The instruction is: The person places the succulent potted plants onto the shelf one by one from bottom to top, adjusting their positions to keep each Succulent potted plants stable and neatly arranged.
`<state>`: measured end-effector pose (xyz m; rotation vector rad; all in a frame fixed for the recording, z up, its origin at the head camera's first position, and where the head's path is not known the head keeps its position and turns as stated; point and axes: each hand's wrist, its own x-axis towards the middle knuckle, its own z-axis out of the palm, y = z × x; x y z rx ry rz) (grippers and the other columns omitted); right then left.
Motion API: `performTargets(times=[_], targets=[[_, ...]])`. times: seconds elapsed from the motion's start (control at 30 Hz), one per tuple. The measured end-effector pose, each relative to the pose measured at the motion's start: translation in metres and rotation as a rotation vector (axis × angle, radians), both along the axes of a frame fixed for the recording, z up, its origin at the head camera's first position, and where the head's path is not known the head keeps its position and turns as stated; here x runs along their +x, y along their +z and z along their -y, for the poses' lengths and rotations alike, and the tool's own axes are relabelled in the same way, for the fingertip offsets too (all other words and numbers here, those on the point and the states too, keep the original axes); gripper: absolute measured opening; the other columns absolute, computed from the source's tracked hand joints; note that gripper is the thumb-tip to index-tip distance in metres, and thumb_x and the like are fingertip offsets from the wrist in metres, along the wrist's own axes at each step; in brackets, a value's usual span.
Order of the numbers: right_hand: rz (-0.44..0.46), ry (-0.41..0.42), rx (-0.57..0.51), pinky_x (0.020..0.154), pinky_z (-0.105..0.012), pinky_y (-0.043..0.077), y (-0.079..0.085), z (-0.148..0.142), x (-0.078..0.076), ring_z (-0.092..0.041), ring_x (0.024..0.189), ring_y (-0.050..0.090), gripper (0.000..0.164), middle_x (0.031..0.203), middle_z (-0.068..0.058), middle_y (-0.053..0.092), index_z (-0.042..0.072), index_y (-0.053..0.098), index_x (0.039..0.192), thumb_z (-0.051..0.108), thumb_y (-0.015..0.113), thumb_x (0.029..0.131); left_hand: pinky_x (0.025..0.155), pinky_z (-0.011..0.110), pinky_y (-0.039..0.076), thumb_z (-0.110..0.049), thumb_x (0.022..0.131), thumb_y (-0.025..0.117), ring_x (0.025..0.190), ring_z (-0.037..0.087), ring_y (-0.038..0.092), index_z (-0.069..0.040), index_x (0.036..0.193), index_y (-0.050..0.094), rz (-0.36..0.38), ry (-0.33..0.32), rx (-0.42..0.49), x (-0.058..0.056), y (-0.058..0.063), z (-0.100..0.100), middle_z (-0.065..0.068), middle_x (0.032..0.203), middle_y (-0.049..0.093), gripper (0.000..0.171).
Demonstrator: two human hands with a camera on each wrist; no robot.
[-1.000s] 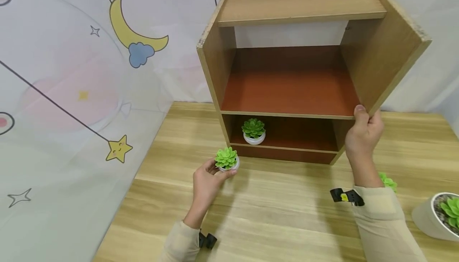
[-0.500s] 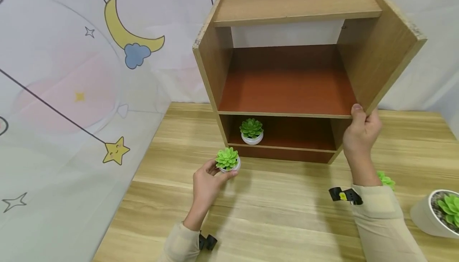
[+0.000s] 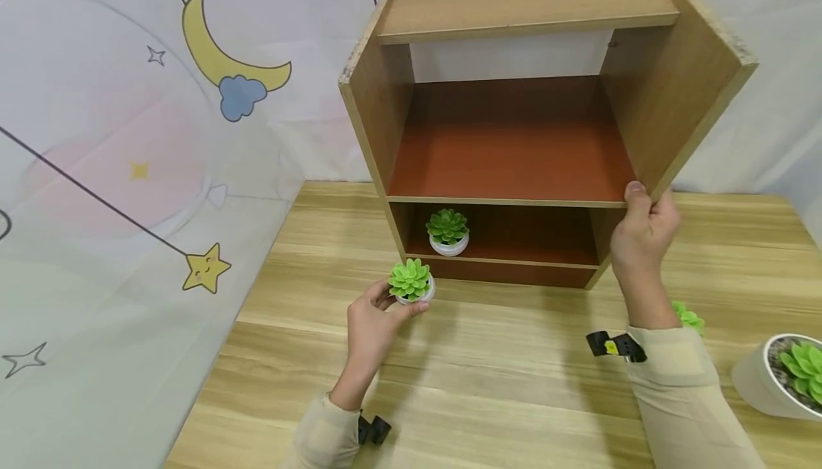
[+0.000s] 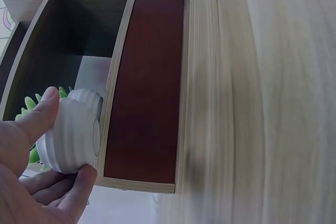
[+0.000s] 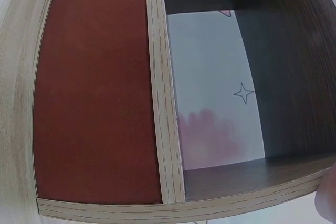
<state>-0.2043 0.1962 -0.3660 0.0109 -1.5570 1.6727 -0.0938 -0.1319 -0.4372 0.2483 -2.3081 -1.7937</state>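
My left hand (image 3: 374,326) grips a small succulent in a white ribbed pot (image 3: 411,282), thumb on one side and fingers on the other. It is held in front of the lower left corner of a wooden shelf unit (image 3: 514,140). In the left wrist view the white pot (image 4: 71,135) overlaps a second pot (image 4: 86,99) behind it. That second potted succulent (image 3: 447,231) stands at the left end of the low compartment. My right hand (image 3: 642,237) grips the unit's right side panel, thumb at the middle shelf's edge; only a bit of that hand shows in the right wrist view.
On the wooden table (image 3: 501,383), a larger white pot with a succulent (image 3: 780,376) stands at the far right. Another green succulent (image 3: 688,318) is partly hidden behind the right forearm. A printed backdrop (image 3: 128,240) hangs at the left and behind the unit.
The left hand has edged slightly right and up toward the shelf unit with its potted succulent. The right hand keeps its grip; the whole view has shifted a little.
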Motion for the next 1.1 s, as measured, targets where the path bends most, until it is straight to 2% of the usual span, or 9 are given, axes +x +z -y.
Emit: performTargets(times=[0.23, 0.5, 0.73, 0.93, 1.1], targets=[[0.001, 0.001, 0.008, 0.076, -0.024, 0.040, 0.000, 0.000, -0.001, -0.015, 0.080, 0.052, 0.019, 0.082, 0.003, 0.060, 0.005, 0.062, 0.078, 0.002, 0.048, 0.091, 0.087, 0.044, 0.052, -0.022, 0.062, 0.095, 0.098, 0.023, 0.067, -0.003, 0.116, 0.070, -0.022, -0.011, -0.005, 0.000, 0.000, -0.006, 0.009, 0.111, 0.069, 0.063], [0.009, -0.001, 0.015, 0.077, -0.024, 0.039, 0.001, 0.000, 0.001, -0.014, 0.083, 0.051, 0.020, 0.082, 0.002, 0.059, 0.010, 0.063, 0.080, 0.002, 0.049, 0.091, 0.086, 0.044, 0.052, -0.028, 0.062, 0.095, 0.098, 0.021, 0.067, -0.004, 0.117, 0.070, -0.037, -0.025, -0.017, 0.000, 0.002, -0.010, 0.008, 0.112, 0.069, 0.065], [0.066, 0.005, -0.022, 0.079, -0.024, 0.039, 0.000, 0.001, 0.000, -0.014, 0.084, 0.050, 0.023, 0.083, 0.002, 0.059, 0.012, 0.062, 0.079, 0.002, 0.047, 0.092, 0.084, 0.043, 0.053, -0.027, 0.062, 0.095, 0.095, 0.019, 0.068, -0.005, 0.115, 0.071, -0.055, -0.026, -0.021, 0.001, 0.005, -0.012, 0.007, 0.110, 0.070, 0.063], [0.086, 0.005, -0.002, 0.080, -0.024, 0.039, -0.003, -0.001, 0.001, -0.013, 0.087, 0.052, 0.024, 0.086, 0.004, 0.060, 0.014, 0.065, 0.085, 0.002, 0.046, 0.093, 0.085, 0.048, 0.052, -0.027, 0.063, 0.094, 0.094, 0.019, 0.068, -0.003, 0.115, 0.071, -0.074, -0.030, -0.024, 0.002, 0.006, -0.017, 0.008, 0.110, 0.070, 0.061], [0.079, -0.008, 0.012, 0.078, -0.024, 0.039, -0.002, -0.002, 0.000, -0.013, 0.085, 0.052, 0.023, 0.084, 0.005, 0.060, 0.011, 0.065, 0.083, 0.003, 0.046, 0.093, 0.085, 0.046, 0.052, -0.030, 0.062, 0.094, 0.093, 0.017, 0.068, -0.004, 0.115, 0.071, -0.078, -0.041, -0.044, 0.002, 0.006, -0.021, 0.008, 0.110, 0.070, 0.063]])
